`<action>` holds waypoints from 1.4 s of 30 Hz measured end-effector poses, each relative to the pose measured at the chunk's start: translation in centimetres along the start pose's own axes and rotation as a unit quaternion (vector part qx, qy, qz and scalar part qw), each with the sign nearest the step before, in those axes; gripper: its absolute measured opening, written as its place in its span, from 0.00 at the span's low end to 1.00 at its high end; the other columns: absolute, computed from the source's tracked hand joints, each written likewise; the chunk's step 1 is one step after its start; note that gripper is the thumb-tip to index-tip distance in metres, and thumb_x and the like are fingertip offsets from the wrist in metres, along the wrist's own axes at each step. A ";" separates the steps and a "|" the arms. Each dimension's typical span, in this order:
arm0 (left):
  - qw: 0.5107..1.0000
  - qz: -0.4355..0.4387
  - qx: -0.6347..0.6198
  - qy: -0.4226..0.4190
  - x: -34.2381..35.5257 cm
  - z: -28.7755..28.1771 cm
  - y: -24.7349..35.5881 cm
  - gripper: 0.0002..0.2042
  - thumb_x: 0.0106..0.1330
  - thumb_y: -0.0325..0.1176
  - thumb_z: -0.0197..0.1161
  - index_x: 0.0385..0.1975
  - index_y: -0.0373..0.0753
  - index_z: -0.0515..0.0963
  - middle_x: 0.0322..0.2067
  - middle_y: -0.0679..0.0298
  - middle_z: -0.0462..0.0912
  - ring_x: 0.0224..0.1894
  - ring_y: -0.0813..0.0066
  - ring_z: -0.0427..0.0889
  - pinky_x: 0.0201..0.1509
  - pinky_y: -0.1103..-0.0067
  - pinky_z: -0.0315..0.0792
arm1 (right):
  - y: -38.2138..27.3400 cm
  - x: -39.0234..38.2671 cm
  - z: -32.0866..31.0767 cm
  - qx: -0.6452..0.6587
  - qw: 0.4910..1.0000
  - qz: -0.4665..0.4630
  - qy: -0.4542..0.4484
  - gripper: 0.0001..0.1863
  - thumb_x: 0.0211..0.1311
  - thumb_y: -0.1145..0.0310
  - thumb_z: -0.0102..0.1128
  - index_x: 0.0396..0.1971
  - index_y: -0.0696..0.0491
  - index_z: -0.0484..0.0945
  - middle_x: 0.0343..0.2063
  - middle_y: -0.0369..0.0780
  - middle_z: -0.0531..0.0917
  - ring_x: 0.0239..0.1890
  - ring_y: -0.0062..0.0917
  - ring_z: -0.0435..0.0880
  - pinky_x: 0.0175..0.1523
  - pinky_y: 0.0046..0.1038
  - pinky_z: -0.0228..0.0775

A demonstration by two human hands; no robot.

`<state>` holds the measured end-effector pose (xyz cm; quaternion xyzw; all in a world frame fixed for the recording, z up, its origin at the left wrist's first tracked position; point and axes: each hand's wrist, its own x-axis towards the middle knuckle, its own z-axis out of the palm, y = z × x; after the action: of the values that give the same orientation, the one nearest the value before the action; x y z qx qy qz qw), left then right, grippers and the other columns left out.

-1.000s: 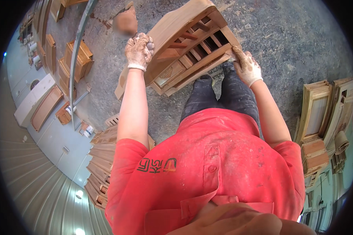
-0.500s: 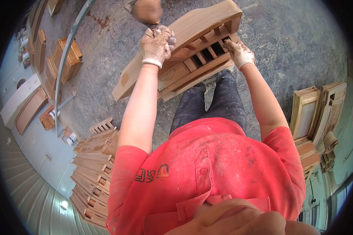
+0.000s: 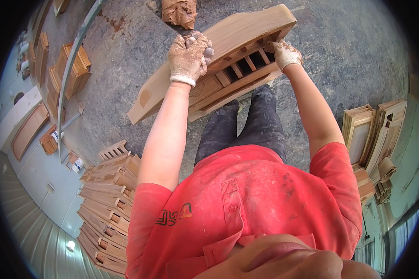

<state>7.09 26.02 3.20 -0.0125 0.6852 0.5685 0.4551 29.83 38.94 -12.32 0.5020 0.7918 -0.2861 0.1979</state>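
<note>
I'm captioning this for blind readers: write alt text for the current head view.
A gloved left hand holds a dark tool bearing brown paste; the gloved right hand is at one end of a slotted wooden piece.

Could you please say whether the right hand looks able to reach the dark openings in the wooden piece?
Likely yes: the right hand is close beside the openings, and nothing visible covers them.
</note>
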 end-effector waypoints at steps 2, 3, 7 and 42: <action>1.000 -0.006 -0.003 -0.002 -0.2 -0.1 0.0 0.09 0.55 0.22 0.61 0.34 0.41 0.72 0.24 0.61 0.81 0.20 0.76 0.79 0.16 0.86 0.65 | 0.2 -0.1 0.2 0.005 1.000 -0.008 -0.005 0.18 0.67 0.56 0.42 0.50 0.37 0.78 0.49 0.38 0.78 0.50 0.37 0.79 0.53 0.39 0.71; 1.000 -0.005 -0.005 -0.002 -0.2 -0.2 0.0 0.09 0.55 0.22 0.61 0.34 0.41 0.72 0.24 0.61 0.81 0.19 0.76 0.78 0.16 0.86 0.65 | 0.0 -0.2 0.2 0.001 1.000 -0.018 0.008 0.18 0.67 0.54 0.42 0.50 0.38 0.78 0.49 0.38 0.78 0.50 0.36 0.79 0.54 0.38 0.70; 1.000 0.001 -0.012 -0.004 -0.3 -0.2 -0.4 0.09 0.55 0.21 0.61 0.34 0.41 0.72 0.25 0.62 0.81 0.19 0.76 0.78 0.15 0.86 0.65 | -0.6 -0.5 0.3 -0.009 0.998 -0.048 0.048 0.20 0.67 0.51 0.42 0.50 0.39 0.79 0.51 0.38 0.79 0.50 0.34 0.79 0.55 0.33 0.70; 0.920 0.155 0.359 0.017 -3.4 -14.7 -1.1 0.08 0.59 0.26 0.62 0.35 0.41 0.72 0.32 0.69 0.78 0.28 0.81 0.75 0.35 0.84 0.74 | -1.1 -15.1 -7.5 0.537 0.824 -0.061 -0.167 0.18 0.52 0.74 0.64 0.45 0.51 0.82 0.30 0.35 0.81 0.29 0.17 0.77 0.32 0.18 0.72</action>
<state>0.74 12.32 3.66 0.2489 0.8442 0.3475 0.3236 34.92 33.12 2.75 0.4243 0.4964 -0.7573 0.0083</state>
